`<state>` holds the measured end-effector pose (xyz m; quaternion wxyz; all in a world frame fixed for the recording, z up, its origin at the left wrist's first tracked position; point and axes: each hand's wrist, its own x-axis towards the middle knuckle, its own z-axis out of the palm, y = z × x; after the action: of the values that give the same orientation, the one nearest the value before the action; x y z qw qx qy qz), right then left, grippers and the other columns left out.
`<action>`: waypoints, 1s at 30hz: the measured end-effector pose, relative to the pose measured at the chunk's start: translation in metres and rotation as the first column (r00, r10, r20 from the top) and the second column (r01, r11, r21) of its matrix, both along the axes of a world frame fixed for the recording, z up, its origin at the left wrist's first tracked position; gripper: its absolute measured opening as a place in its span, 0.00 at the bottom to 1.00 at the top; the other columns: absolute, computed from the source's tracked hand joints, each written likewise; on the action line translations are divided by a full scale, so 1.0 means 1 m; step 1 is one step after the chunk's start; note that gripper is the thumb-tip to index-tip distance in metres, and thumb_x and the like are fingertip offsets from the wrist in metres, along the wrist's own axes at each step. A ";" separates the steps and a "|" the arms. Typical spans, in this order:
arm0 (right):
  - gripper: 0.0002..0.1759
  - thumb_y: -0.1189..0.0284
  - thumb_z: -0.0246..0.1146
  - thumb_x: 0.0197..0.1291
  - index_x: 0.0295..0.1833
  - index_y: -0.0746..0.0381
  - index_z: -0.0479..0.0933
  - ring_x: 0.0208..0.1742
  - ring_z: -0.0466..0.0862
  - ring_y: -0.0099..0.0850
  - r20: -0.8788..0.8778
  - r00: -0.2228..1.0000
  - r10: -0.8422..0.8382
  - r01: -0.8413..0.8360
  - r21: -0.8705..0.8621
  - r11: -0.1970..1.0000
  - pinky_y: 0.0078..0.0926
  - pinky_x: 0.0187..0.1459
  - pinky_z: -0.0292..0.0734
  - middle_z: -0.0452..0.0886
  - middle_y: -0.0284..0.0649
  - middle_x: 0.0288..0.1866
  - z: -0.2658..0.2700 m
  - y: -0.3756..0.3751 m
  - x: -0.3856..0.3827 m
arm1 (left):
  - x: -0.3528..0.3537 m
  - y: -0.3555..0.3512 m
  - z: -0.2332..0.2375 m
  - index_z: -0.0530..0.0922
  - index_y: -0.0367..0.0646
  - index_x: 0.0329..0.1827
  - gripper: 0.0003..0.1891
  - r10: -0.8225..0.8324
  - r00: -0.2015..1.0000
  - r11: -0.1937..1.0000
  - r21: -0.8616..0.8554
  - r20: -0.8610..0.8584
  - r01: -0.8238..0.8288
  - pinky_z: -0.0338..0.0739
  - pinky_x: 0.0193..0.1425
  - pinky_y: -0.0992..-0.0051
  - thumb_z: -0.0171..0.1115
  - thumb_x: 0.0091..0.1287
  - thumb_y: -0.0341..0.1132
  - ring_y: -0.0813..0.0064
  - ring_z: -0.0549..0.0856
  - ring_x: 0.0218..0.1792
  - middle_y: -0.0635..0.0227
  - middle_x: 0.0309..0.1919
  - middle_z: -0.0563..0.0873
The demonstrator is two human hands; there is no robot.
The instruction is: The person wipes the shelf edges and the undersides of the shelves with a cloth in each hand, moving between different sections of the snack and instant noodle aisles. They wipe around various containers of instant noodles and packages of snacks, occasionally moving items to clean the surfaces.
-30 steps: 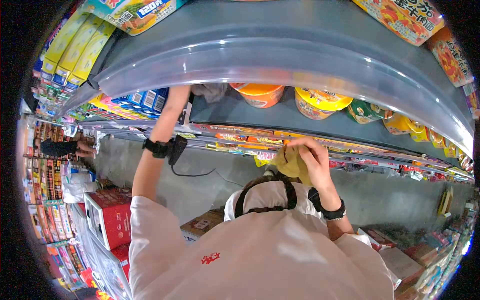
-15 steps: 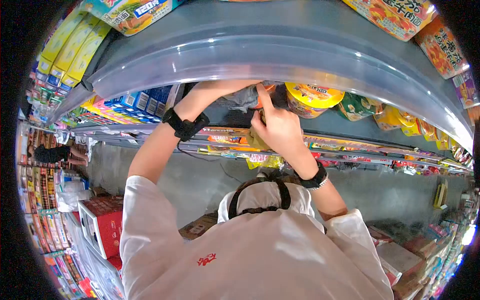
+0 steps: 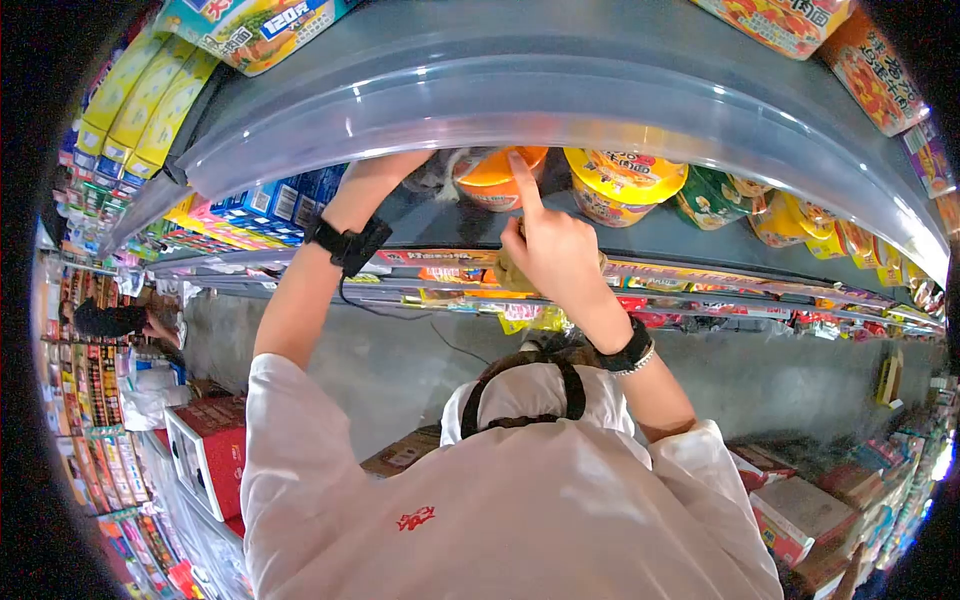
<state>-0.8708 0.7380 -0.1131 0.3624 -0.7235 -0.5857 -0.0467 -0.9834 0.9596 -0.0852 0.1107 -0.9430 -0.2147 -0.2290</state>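
My left hand reaches in under the clear shelf lip, its fingers hidden, beside a crumpled grey, plastic-like piece. An orange noodle bowl stands on the lower shelf between my hands. The outstretched index finger of my right hand touches the orange bowl's lid. Its other fingers are curled over a crumpled tan cloth, which shows on both sides of the hand. A yellow-lidded bowl stands just right of that finger.
The clear shelf lip curves above my hands. Green and yellow bowls line the shelf to the right; blue boxes stand left. Red-and-white cartons are lower left, more cartons lower right. A person's legs show at far left.
My left hand has drawn left, away from the orange bowl, with the grey piece beside it. More of the bowl is now uncovered. My right hand has barely moved.
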 end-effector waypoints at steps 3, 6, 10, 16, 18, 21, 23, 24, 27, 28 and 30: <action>0.39 0.72 0.57 0.47 0.67 0.56 0.53 0.12 0.74 0.39 -0.035 0.999 -0.006 0.006 -0.014 1.000 0.36 0.17 0.71 0.71 0.41 0.10 0.003 0.003 0.000 | -0.001 -0.023 0.024 0.77 0.40 0.40 0.16 0.046 0.997 0.986 -0.160 -0.068 -0.057 0.71 0.46 0.63 0.54 0.60 0.44 0.55 0.78 0.40 0.53 0.35 0.81; 0.39 0.71 0.57 0.48 0.67 0.56 0.51 0.12 0.74 0.40 -0.066 0.998 -0.007 0.004 -0.054 0.999 0.36 0.17 0.71 0.71 0.41 0.10 0.004 0.004 0.000 | -0.013 -0.047 0.033 0.77 0.39 0.42 0.16 0.067 0.990 0.954 -0.281 -0.123 -0.100 0.69 0.50 0.62 0.55 0.60 0.43 0.52 0.77 0.45 0.51 0.39 0.80; 0.37 0.68 0.57 0.52 0.67 0.56 0.49 0.13 0.75 0.40 -0.104 0.994 -0.021 0.015 -0.065 0.998 0.36 0.17 0.70 0.72 0.40 0.11 0.005 0.004 0.000 | -0.030 -0.060 0.024 0.75 0.40 0.43 0.16 0.015 0.996 0.983 -0.184 0.089 0.002 0.72 0.43 0.63 0.57 0.57 0.42 0.52 0.78 0.36 0.53 0.34 0.80; 0.27 0.66 0.60 0.54 0.61 0.56 0.64 0.14 0.75 0.35 -0.039 0.998 -0.041 0.044 0.068 0.997 0.30 0.17 0.69 0.74 0.37 0.14 0.001 0.004 -0.001 | -0.031 -0.073 0.024 0.73 0.35 0.43 0.16 0.082 0.975 0.888 -0.459 0.207 0.023 0.70 0.47 0.64 0.60 0.56 0.36 0.52 0.77 0.42 0.50 0.39 0.78; 0.26 0.65 0.60 0.54 0.59 0.55 0.66 0.15 0.76 0.35 -0.006 0.998 -0.066 0.067 0.090 0.994 0.30 0.17 0.69 0.74 0.37 0.15 -0.001 0.001 0.001 | -0.030 -0.066 0.009 0.73 0.34 0.43 0.15 0.009 0.962 0.857 -0.498 0.274 0.134 0.70 0.47 0.65 0.60 0.56 0.34 0.53 0.77 0.42 0.51 0.38 0.78; 0.22 0.65 0.61 0.53 0.56 0.56 0.69 0.17 0.77 0.35 -0.015 0.999 -0.053 0.054 0.092 0.994 0.29 0.19 0.71 0.76 0.38 0.18 -0.003 -0.005 0.007 | -0.021 -0.072 0.003 0.74 0.34 0.41 0.13 0.010 0.950 0.829 -0.533 0.313 0.167 0.71 0.46 0.66 0.59 0.57 0.33 0.54 0.78 0.40 0.52 0.36 0.79; 0.20 0.66 0.61 0.54 0.53 0.57 0.70 0.20 0.79 0.37 -0.071 0.997 -0.036 0.039 0.049 0.998 0.31 0.21 0.72 0.78 0.40 0.22 0.001 -0.008 0.011 | -0.019 -0.079 0.003 0.75 0.34 0.40 0.12 0.038 0.947 0.798 -0.581 0.318 0.163 0.71 0.45 0.66 0.59 0.57 0.33 0.55 0.78 0.39 0.52 0.35 0.80; 0.20 0.66 0.61 0.54 0.53 0.57 0.70 0.20 0.79 0.37 -0.071 0.997 -0.032 0.035 0.048 0.998 0.31 0.21 0.72 0.78 0.40 0.22 0.001 -0.008 0.012 | -0.020 -0.081 0.004 0.75 0.34 0.40 0.12 0.066 0.956 0.835 -0.540 0.287 0.104 0.71 0.44 0.66 0.58 0.57 0.33 0.55 0.78 0.38 0.53 0.35 0.80; 0.15 0.65 0.57 0.56 0.47 0.59 0.69 0.20 0.79 0.39 -0.128 0.990 0.066 -0.055 0.083 0.995 0.33 0.19 0.73 0.77 0.43 0.20 0.006 -0.010 0.016 | -0.029 -0.084 0.001 0.75 0.35 0.39 0.14 0.119 0.960 0.908 -0.419 0.255 -0.002 0.70 0.43 0.65 0.61 0.55 0.36 0.55 0.78 0.39 0.53 0.34 0.79; 0.15 0.65 0.57 0.56 0.47 0.59 0.69 0.20 0.79 0.39 -0.128 0.990 0.061 -0.051 0.083 0.995 0.33 0.19 0.73 0.77 0.43 0.20 0.007 -0.012 0.018 | -0.033 -0.094 0.006 0.75 0.35 0.39 0.14 0.115 0.960 0.908 -0.419 0.255 0.002 0.70 0.43 0.65 0.61 0.55 0.36 0.55 0.78 0.39 0.53 0.34 0.79; 0.19 0.66 0.59 0.55 0.52 0.59 0.67 0.26 0.79 0.43 -0.197 0.976 0.093 -0.094 0.005 0.996 0.36 0.25 0.73 0.79 0.44 0.26 0.003 -0.012 0.019 | -0.045 -0.123 0.022 0.75 0.36 0.39 0.19 0.104 0.798 0.943 -0.314 0.593 0.111 0.70 0.46 0.66 0.66 0.48 0.38 0.54 0.77 0.42 0.55 0.38 0.79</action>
<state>-0.8522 0.7257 -0.1102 0.4190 -0.6969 -0.5804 0.0437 -1.0287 0.8363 -0.0631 -0.1248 -0.8263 -0.2724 -0.4770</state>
